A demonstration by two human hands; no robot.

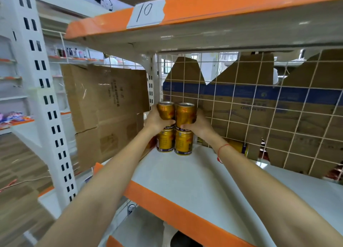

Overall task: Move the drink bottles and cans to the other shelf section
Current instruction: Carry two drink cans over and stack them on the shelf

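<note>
**Stacking gold cans at the back of the shelf**

Gripping two gold cans side by side, both hands are deep in the shelf's back left corner. Left hand [157, 119] wraps its fingers round the upper left can [166, 110]; right hand [198, 125] curls round the upper right can [185, 114]. The two held cans touch each other, and each sits directly above another one: the lower left can [165, 141] and the lower right can [183, 142] stand upright on the pale shelf [194, 176], touching, a neat two-by-two block. Whether the top pair rests fully on the bottom pair, hard to tell. Just right of the block, behind the right wrist with its red string bracelet [222, 148], a fifth can [239, 147] lies on its side against the white wire mesh [259, 102]. Flattened cardboard [278, 120] with a blue band stands behind that mesh. Overhead, the orange shelf edge carries a paper label [145, 12] handwritten "10".
</note>
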